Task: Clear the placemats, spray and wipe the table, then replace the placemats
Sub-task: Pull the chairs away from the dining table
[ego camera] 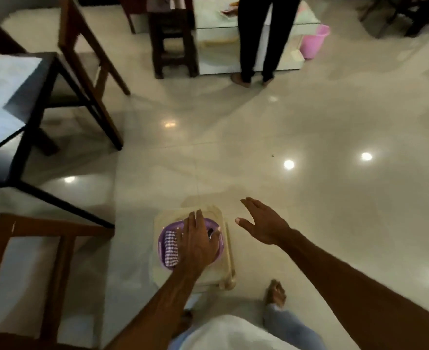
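A round purple plastic basket (166, 245) held a checked cloth (171, 248). The left hand (197, 242) reached in, grip hidden; the right hand (264, 223) hovered spread, empty.

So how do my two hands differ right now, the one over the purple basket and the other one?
The left hand reaches down over the purple basket on the beige plastic stool, while the right hand hangs over bare floor beside the stool. The left hand partly hides the basket's contents, and whether it grips anything cannot be told; the right hand is spread open, thumb out, holding nothing. Both are bare, extended forward and down.
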